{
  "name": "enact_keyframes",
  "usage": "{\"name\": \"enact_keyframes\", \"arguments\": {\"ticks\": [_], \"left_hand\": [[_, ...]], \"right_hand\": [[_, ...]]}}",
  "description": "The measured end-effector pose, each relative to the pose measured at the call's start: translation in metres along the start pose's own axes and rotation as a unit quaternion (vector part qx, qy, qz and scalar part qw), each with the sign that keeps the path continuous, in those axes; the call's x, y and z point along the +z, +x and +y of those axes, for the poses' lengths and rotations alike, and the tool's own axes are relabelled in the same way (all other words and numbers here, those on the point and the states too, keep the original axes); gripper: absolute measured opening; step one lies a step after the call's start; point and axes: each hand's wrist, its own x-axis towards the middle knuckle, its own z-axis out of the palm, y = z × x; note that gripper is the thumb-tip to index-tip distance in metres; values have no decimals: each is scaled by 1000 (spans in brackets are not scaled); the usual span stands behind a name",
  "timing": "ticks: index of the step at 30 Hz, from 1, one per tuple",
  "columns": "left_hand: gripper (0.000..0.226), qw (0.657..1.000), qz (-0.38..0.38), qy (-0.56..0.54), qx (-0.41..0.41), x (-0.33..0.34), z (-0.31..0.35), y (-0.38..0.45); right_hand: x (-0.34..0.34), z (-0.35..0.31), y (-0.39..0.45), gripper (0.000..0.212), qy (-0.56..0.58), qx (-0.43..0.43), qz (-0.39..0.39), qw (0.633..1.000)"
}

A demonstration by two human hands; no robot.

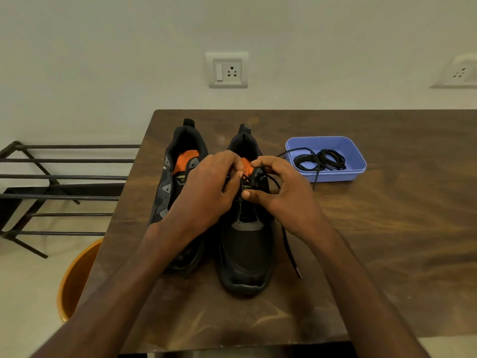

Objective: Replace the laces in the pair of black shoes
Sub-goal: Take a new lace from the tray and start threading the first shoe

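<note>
Two black shoes stand side by side on the brown counter (361, 228), toes pointing toward the person. The left shoe (170, 182) shows its orange insole and is partly covered by the left forearm. Over the right shoe (246, 254) both hands meet at the top eyelets. The left hand (206, 187) has its grip curled tight, fingertips pinching the black lace (290, 251) at the tongue. The right hand (281, 192) pinches the same lace too, thumb pressed against the eyelet row and forefinger hooked over a loop. One loose end of that lace trails down the counter beside the right shoe, its tip lying near the toe. Further back on the right, a blue tray (357, 161) sits on the counter holding a coil of black laces (322, 158), one strand hanging over its front wall. On the wall behind, a white socket plate (228, 70). Off the counter's left edge, a dark metal rack (51, 187) and an orange bucket (77, 277) on the floor.
</note>
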Motion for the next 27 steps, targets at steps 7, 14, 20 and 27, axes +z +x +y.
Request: {"name": "enact_keyframes", "arguments": {"ticks": [7,14,20,27], "left_hand": [[24,991,-37,89,89,-18,-7,9],[11,965,37,-217,-142,-14,5,1],[20,987,-1,-144,-77,-15,5,5],[9,997,67,29,9,-16,1,5]], "right_hand": [[4,1,1,56,1,11,9,1000],[-1,0,1,56,13,29,5,999],[3,-1,1,59,11,14,3,1000],[6,1,2,62,-24,-2,-7,1000]]}}
